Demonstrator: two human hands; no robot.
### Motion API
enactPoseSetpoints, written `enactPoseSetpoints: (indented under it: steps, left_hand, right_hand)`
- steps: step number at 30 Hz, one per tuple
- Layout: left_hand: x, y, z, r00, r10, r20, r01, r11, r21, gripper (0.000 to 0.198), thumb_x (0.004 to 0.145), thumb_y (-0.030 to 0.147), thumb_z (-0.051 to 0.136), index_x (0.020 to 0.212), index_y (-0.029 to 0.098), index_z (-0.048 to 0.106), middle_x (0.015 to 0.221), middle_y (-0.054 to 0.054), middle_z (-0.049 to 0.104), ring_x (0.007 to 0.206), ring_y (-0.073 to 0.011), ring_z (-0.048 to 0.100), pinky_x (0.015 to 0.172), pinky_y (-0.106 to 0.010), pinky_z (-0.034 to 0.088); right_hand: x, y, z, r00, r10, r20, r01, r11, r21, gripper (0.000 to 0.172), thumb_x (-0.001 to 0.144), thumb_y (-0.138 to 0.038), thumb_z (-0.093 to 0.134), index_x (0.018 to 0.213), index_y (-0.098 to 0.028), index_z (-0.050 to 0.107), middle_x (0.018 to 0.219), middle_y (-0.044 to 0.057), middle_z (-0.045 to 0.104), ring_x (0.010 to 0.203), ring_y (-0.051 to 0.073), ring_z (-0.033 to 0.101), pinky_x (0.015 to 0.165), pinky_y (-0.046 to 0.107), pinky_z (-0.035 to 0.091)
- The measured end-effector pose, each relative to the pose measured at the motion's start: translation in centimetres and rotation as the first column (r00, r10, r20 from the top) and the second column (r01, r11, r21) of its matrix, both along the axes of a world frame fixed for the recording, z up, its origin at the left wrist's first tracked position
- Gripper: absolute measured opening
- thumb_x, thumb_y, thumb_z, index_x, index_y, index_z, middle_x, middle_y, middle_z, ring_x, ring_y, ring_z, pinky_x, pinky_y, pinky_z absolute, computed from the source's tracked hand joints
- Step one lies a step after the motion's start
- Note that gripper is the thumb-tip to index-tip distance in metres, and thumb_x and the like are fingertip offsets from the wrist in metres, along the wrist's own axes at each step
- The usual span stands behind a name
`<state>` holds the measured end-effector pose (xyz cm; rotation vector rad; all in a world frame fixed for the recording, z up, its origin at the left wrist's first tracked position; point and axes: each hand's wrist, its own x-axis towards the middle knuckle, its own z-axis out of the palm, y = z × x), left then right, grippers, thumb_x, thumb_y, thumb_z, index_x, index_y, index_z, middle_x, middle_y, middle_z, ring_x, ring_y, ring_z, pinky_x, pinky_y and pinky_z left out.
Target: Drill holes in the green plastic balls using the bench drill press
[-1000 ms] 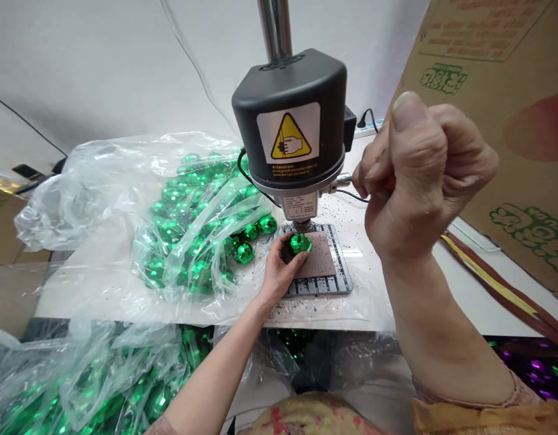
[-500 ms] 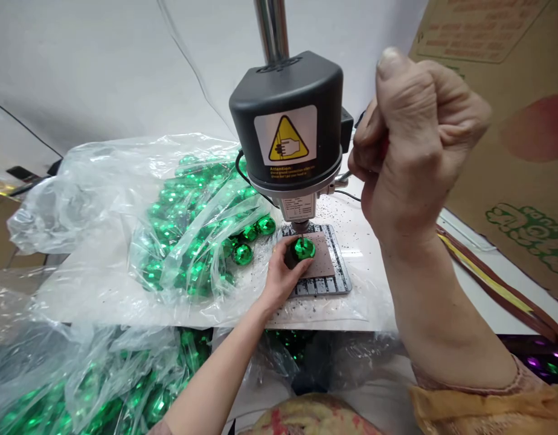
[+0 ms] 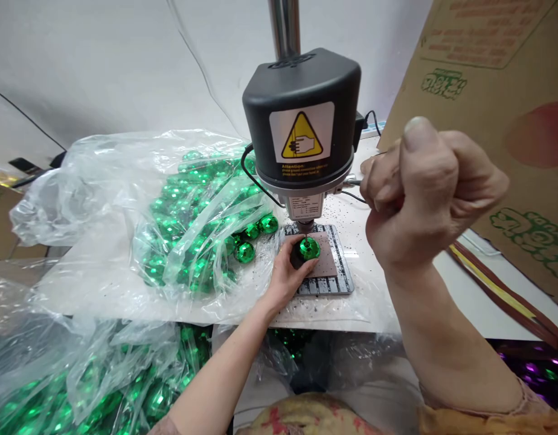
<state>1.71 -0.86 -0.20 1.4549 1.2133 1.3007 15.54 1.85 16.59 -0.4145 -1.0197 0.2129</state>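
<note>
A shiny green mirror ball [image 3: 310, 248] rests on a pinkish-brown pad under a black drill press [image 3: 301, 121]. My left hand [image 3: 291, 266] curls round the ball's left side, with thumb and fingers pressed against it. The thin drill bit [image 3: 307, 237] comes down to the top of the ball and appears to touch or enter it. Raised at the right of the press, my right hand [image 3: 424, 187] is closed in a fist round the press lever [image 3: 354, 182]. Most of the lever is hidden by my fingers.
Dark shavings lie over the slotted metal base [image 3: 345, 266] and white table. Several green balls [image 3: 245, 252] spill from a clear plastic bag [image 3: 93, 175] at left; more lie in plastic below the table edge. A cardboard box [image 3: 500, 121] and brown strap [image 3: 505, 290] stand right.
My right hand has come down with the lever, and the bit is lower at the ball. My left hand keeps its hold. The whole view has shifted slightly.
</note>
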Motion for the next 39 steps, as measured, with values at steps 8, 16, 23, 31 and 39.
enactPoseSetpoints:
  steps: [8, 16, 23, 31, 39]
  left_hand:
    - [-0.1, 0.0, -0.3, 0.999, -0.017, -0.04, 0.018, 1.0, 0.02, 0.05, 0.078, 0.026, 0.08, 0.124, 0.024, 0.061, 0.122, -0.008, 0.067, 0.117, -0.0259, 0.06, 0.106, -0.041, 0.043]
    - [0.0, -0.1, -0.2, 1.0, 0.01, -0.027, -0.01, 1.0, 0.008, 0.05, 0.076, 0.026, 0.082, 0.122, 0.023, 0.062, 0.121, -0.007, 0.068, 0.116, -0.026, 0.061, 0.106, -0.04, 0.044]
    - [-0.1, 0.0, -0.6, 1.0, 0.012, -0.024, -0.011, 1.0, 0.006, 0.051, 0.076, 0.026, 0.082, 0.123, 0.023, 0.061, 0.123, -0.007, 0.067, 0.118, -0.0264, 0.061, 0.106, -0.041, 0.043]
    - [0.0, 0.0, -0.6, 0.999, 0.031, -0.026, -0.031, 1.0, 0.007, 0.051, 0.075, 0.026, 0.083, 0.122, 0.023, 0.062, 0.12, -0.007, 0.068, 0.116, -0.0265, 0.061, 0.105, -0.041, 0.043]
    - [-0.3, 0.1, -1.1, 0.992, 0.035, -0.121, -0.028, 0.998, 0.062, 0.052, 0.078, 0.028, 0.08, 0.125, 0.023, 0.059, 0.124, -0.008, 0.067, 0.118, -0.0268, 0.062, 0.106, -0.043, 0.046]
  right_hand:
    - [-0.4, -0.3, -1.6, 0.997, -0.076, -0.032, 0.078, 0.996, 0.049, 0.04, 0.087, -0.015, 0.053, 0.052, -0.02, 0.034, 0.043, -0.008, 0.031, 0.036, 0.005, 0.032, 0.045, 0.028, 0.032]
    - [0.0, 0.7, -2.7, 0.993, -0.121, 0.004, 0.118, 0.973, 0.197, 0.042, 0.083, -0.014, 0.051, 0.053, -0.018, 0.021, 0.042, -0.007, 0.026, 0.035, 0.004, 0.025, 0.038, 0.026, 0.02]
    - [0.4, 0.4, -4.0, 0.996, -0.084, 0.04, 0.074, 0.978, 0.193, 0.043, 0.082, -0.014, 0.054, 0.056, -0.017, 0.02, 0.047, -0.007, 0.03, 0.039, 0.002, 0.025, 0.041, 0.024, 0.018]
    - [0.4, 0.2, -4.3, 0.996, -0.055, 0.069, 0.036, 0.967, 0.252, 0.042, 0.076, -0.004, 0.053, 0.063, -0.019, 0.015, 0.048, -0.008, 0.023, 0.038, 0.004, 0.022, 0.04, 0.025, 0.023]
    - [0.8, 0.1, -5.6, 0.989, -0.028, 0.142, -0.011, 0.963, 0.268, 0.041, 0.079, -0.003, 0.052, 0.059, -0.018, 0.019, 0.05, -0.008, 0.028, 0.04, 0.003, 0.027, 0.042, 0.025, 0.027]
